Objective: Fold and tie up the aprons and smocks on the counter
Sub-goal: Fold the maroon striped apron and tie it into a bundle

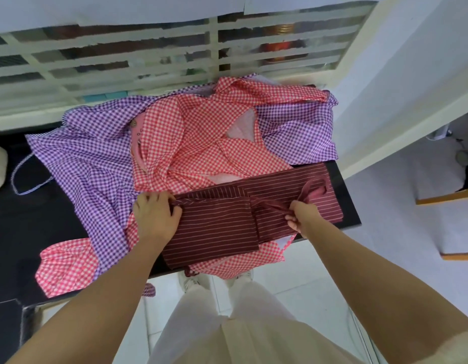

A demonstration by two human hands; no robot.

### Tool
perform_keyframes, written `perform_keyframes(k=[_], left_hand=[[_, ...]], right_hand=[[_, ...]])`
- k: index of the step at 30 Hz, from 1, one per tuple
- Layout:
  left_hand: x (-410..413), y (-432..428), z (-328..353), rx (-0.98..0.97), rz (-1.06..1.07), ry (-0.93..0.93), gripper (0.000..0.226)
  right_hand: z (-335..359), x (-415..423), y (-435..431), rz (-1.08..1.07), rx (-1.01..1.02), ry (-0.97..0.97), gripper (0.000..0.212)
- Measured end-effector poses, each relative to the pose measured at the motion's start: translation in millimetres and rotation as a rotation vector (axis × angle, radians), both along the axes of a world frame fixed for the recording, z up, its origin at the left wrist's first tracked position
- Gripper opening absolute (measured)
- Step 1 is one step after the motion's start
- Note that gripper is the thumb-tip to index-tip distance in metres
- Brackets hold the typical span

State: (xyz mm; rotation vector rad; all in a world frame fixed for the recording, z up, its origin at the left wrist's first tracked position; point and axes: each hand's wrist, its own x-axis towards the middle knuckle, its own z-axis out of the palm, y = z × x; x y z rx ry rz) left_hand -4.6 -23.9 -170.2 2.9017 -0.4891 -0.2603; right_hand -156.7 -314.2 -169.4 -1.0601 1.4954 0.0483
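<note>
The maroon striped apron (217, 227) under your left hand (155, 211) and right hand (299, 216) is thin, matt woven cloth. Beyond your hands, the red gingham smock (190, 132) and purple gingham smock (91, 153) are matt, creased cloth. Left of them, the black desk (17, 219) looks smooth.

Dark maroon is seen on the apron (219, 227), crossed by thin pale pink stripes. The red smock (201, 143) is checked in coral red and white gingham, the purple smock (78, 153) in purple and white gingham. The table (15, 227) is shown black, the floor (280, 279) is tiled in white.
</note>
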Motion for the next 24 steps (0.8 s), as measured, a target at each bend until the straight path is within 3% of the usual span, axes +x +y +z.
perform_keyframes(k=[5,7,12,18,21,24], left_hand=[[6,-3,7,-0.031,0.016,0.016,0.022],[6,-8,10,-0.010,0.037,-0.001,0.027],[-8,-31,16,0.031,0.047,-0.056,0.030],[-4,-46,22,-0.150,0.037,-0.113,0.032],[-13,-67,24,-0.219,0.000,-0.056,0.024],[-25,-83,29,-0.202,0.001,0.000,0.032]], right_hand=[[10,-2,-13,-0.072,-0.227,-0.072,0.017],[19,2,-24,-0.132,-0.203,-0.140,0.010],[31,8,-40,-0.250,-0.096,-0.269,0.019],[48,13,-64,-0.501,-0.117,-0.503,0.037],[45,13,-70,-0.405,-0.133,-0.522,0.034],[30,3,-69,-0.229,-0.139,-0.414,0.024]])
